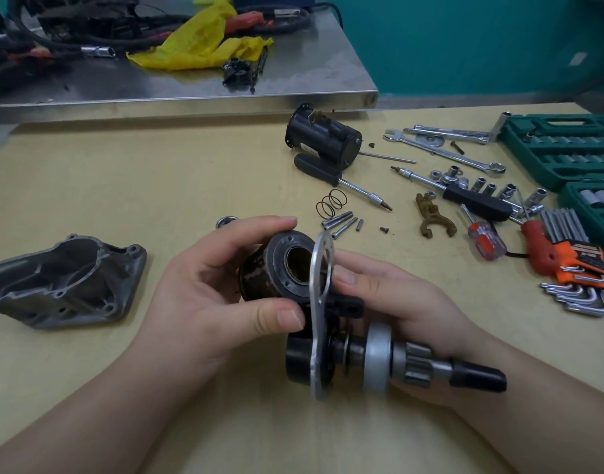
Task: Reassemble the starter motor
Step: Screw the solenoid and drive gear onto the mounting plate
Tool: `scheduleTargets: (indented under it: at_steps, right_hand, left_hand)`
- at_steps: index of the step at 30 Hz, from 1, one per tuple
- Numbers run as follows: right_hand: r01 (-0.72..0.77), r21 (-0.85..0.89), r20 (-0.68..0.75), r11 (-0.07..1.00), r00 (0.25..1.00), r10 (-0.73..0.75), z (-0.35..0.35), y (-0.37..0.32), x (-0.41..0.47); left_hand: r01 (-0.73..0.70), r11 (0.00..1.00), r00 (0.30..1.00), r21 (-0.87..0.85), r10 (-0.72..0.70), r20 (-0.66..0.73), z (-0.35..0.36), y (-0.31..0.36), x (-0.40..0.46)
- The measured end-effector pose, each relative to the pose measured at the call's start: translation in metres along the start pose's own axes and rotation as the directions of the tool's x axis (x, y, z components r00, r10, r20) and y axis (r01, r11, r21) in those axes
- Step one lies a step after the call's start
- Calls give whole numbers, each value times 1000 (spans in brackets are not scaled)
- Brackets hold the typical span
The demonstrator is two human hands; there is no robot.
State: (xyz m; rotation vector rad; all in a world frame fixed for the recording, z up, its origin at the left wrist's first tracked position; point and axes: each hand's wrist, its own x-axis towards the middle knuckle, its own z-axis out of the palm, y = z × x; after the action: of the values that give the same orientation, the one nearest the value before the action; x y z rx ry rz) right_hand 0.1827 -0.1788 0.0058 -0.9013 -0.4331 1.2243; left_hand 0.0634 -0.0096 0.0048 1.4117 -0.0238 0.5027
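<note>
My left hand (211,289) grips a dark cylindrical solenoid (270,271), its open bore facing right. My right hand (400,302) holds the drive assembly: a thin silver plate (319,302) standing on edge, a black round part (299,360) on its left, and a shaft carrying a silver clutch (377,357), a pinion gear (418,367) and a black tip (478,374). The solenoid's face sits right against the plate's upper hole. On the table lie the grey cast nose housing (68,282) at left, the black motor body (323,138), a spring (329,203), several bolts (340,222) and a tan shift fork (432,217).
Two screwdrivers (328,174) (478,200), wrenches (447,150), loose sockets (499,189) and an orange hex key set (574,265) crowd the right. Green socket cases (560,148) stand far right. A steel bench (191,83) with cables and yellow plastic (201,39) lies behind.
</note>
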Motion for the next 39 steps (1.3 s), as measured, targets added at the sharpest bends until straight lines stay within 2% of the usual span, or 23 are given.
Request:
scheduleTargets:
  at_steps: [9,15,20,24,30,34,39]
  right_hand:
    - [-26,-26,-33,999,999,25,-1,-2,-1]
    - [-96,-141,-111,985,991,80,-2,-8,-3]
    - [-123,-49,-63,991,991,120,1,-10,-7]
    - [-110,-28,-37,994,993,109,2,-9,-9]
    - [-56,-11,-130,998,990,54,3,-6,-7]
    - [-46,-110,-173,993,984,27,6,-6,-4]
    - [-51,-345,-215,937,976,-26,11,4,0]
  left_hand:
    - [41,993,997,109,-33,-72,-6,1,1]
    - [75,991,995,114,-68,-70,-5,1,2]
    - [67,985,996,160,-57,-68,-5,2,1]
    - [2,971,1000,239,1,-11,-6,-1,-1]
    - [14,945,1000,326,-8,-19,-8,-1,-2]
    - [-27,900,998,435,-3,68,-4,-1,-5]
    - [96,884,989,458,-34,-141,14,-9,0]
